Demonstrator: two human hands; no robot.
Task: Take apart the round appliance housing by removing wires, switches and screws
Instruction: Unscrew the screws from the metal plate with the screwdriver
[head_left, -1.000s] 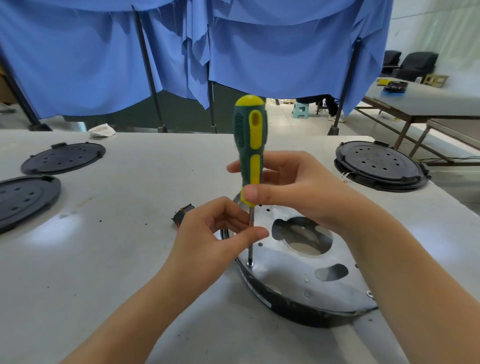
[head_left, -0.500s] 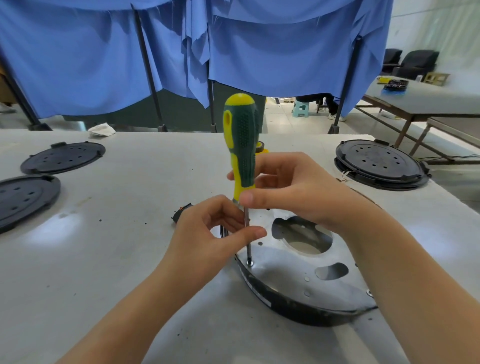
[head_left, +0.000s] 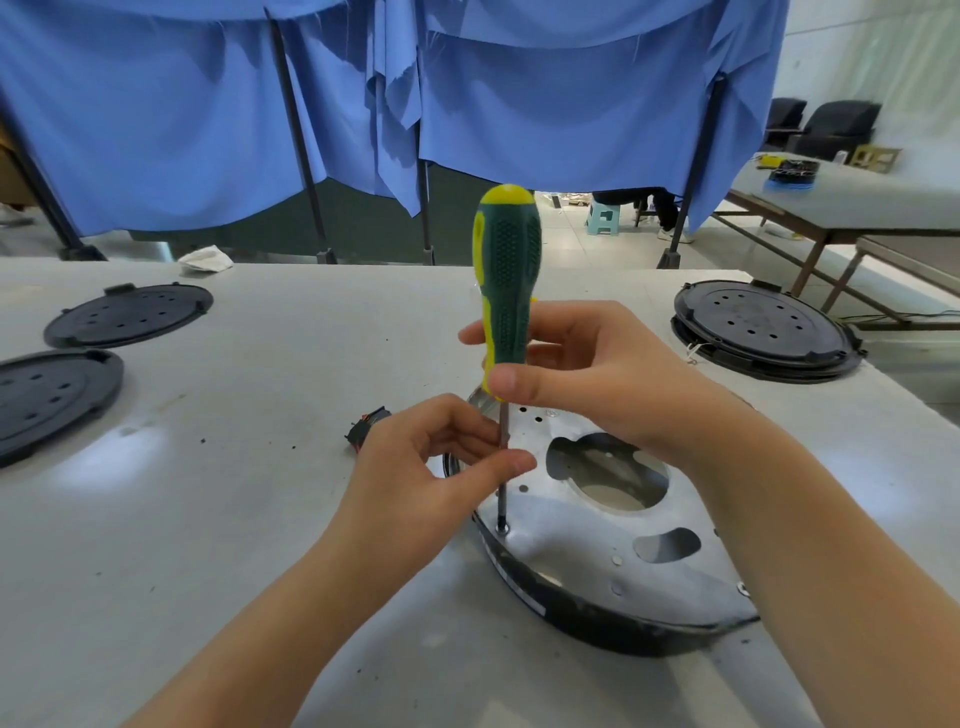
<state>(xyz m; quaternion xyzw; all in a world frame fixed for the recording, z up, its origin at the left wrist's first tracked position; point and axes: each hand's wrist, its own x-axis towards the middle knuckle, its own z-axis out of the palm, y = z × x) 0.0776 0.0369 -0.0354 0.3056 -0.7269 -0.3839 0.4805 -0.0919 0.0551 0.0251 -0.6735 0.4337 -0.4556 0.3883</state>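
Observation:
The round appliance housing (head_left: 587, 551) lies on the grey table, a shiny metal plate with cut-outs over a black rim. A green and yellow screwdriver (head_left: 506, 270) stands upright with its tip in a screw (head_left: 502, 529) at the plate's near-left edge. My right hand (head_left: 587, 374) grips the lower part of the handle between thumb and fingers. My left hand (head_left: 431, 467) pinches the thin metal shaft just above the plate. A small black switch part (head_left: 366, 425) lies on the table behind my left hand.
Two black round covers (head_left: 130, 314) (head_left: 41, 400) lie at the left of the table. Another black round housing (head_left: 763, 327) sits at the far right. A white crumpled rag (head_left: 205, 260) lies at the back edge, with blue curtains behind it.
The screwdriver handle has turned about its axis between my right fingers, and its top has swung slightly left and back. Both hands stay in place over the same screw.

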